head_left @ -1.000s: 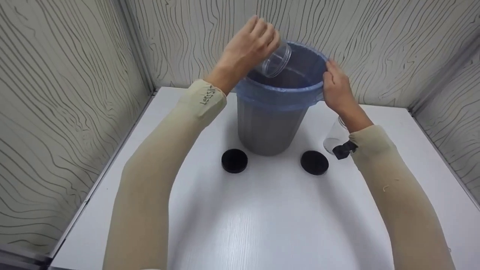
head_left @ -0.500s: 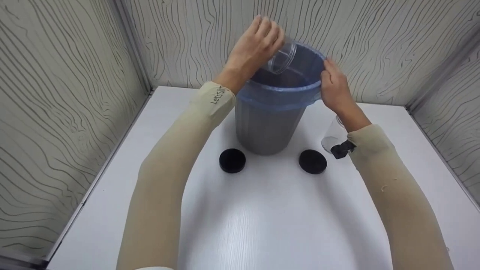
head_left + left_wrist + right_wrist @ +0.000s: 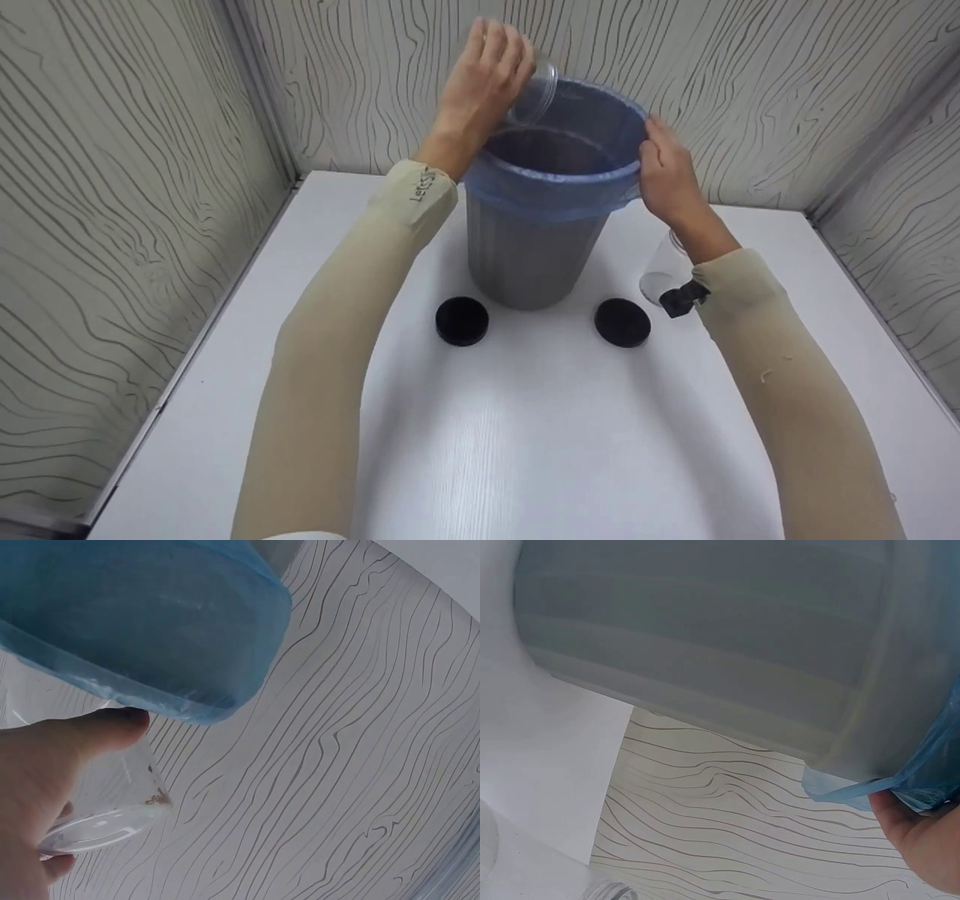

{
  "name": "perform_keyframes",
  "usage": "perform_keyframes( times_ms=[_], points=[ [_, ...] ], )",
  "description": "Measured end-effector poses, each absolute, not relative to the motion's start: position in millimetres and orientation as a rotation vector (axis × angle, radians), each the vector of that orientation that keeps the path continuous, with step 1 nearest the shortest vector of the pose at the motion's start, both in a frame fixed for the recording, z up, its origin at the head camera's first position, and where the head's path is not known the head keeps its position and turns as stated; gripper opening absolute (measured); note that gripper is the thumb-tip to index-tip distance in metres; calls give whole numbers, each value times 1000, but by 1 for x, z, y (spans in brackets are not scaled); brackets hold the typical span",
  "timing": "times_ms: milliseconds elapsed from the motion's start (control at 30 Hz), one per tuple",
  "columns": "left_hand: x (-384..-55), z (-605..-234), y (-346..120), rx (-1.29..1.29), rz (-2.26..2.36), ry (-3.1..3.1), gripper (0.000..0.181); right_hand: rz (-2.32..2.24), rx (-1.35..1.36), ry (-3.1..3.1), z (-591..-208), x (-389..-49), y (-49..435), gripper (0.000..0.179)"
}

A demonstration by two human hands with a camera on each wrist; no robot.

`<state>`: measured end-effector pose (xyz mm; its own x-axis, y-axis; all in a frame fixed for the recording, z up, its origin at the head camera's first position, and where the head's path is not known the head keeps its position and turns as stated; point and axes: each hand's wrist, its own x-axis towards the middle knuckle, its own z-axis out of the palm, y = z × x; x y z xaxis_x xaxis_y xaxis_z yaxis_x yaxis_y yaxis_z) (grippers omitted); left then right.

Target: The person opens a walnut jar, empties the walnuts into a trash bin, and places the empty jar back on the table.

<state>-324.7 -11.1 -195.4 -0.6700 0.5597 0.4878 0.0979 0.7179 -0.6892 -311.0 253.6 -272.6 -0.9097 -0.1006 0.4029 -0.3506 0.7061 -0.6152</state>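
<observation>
A clear plastic jar point(image 3: 537, 97) is held in my left hand point(image 3: 482, 86), tipped with its mouth over the bin's opening. Small brown bits cling inside that jar point(image 3: 124, 780) near its base in the left wrist view. The grey trash bin point(image 3: 525, 259) stands upright, lined with a blue bag point(image 3: 555, 193) folded over its rim. At the bin's right side, my right hand point(image 3: 670, 172) grips the rim and the bag. The right wrist view shows the thumb of this hand point(image 3: 922, 840) against the blue plastic; the other fingers are mostly hidden.
Two black round lids point(image 3: 462, 321) lie in front of the bin on the white table point(image 3: 525, 435). A second clear jar point(image 3: 664, 271) stands at the right, partly behind my right wrist. Patterned wall panels point(image 3: 360, 90) enclose the back and sides.
My left hand shifts slightly right with the jar, then back left and up, so the jar's mouth sits higher over the bin's left side. My right hand keeps its grip on the rim.
</observation>
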Motion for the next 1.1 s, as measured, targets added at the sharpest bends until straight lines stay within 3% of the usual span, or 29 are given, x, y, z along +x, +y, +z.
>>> perform_keyframes(
  times_ms=[433, 800, 1000, 1100],
  points=[
    [-317, -193, -45, -499, 874, -2225, 54, 1020, 338, -2584, -271, -313, 258, 55],
    [-305, -195, -50, -578, 731, -2103, 51, 1003, 325, -2611, -271, -314, 259, 55],
    [-304, -194, -63, -568, 469, -2183, 53, 1022, 329, -2597, -272, -313, 258, 54],
    [-304, -194, -73, -547, 293, -2272, 65, 1042, 350, -2588, -271, -312, 258, 55]
  ],
)
